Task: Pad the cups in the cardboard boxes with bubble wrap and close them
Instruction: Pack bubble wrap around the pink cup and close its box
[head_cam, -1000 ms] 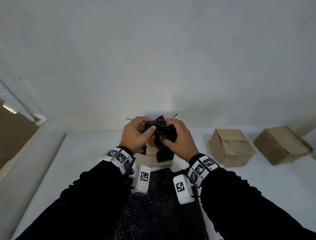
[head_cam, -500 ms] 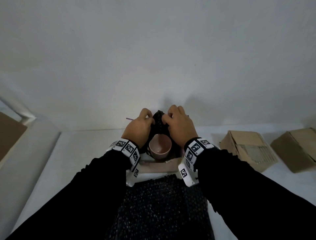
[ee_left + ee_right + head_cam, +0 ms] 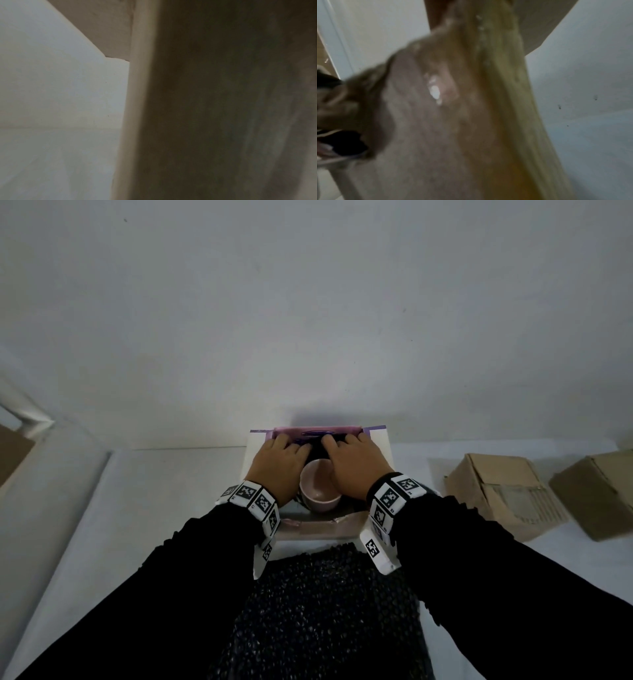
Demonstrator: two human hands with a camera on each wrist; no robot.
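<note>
Across the lower half of the head view spreads the white tabletop (image 3: pixel 154 491), meeting a pale wall in the upper half. Next in size, at the bottom centre of the frame, a dark sheet of bubble wrap (image 3: pixel 329 611) lies between the person's two black sleeves. At the right edge of the frame sit two closed cardboard boxes, one (image 3: pixel 507 494) nearer the middle and the other (image 3: pixel 596 491) just beside it, cut off by the frame.

At the centre of the frame stands the open box (image 3: pixel 318 527), with its flaps raised and a pink-purple panel at its far side. Inside it, toward the near side, a pink cup (image 3: pixel 320 486) sits upright with its mouth open to the camera. A wad of dark bubble wrap (image 3: pixel 317 448) shows in the gap just beyond the cup, at the far side of the box.

The left hand (image 3: pixel 277 465) and right hand (image 3: pixel 356 465) reach into the box on either side of the cup, palms down, with their fingers on the dark wad. Whether each grip is curled round the wad or pressing flat on it cannot be told, since the fingertips are hidden.

Both wrist views are blurred, showing only brown cardboard close up against white surfaces.
</note>
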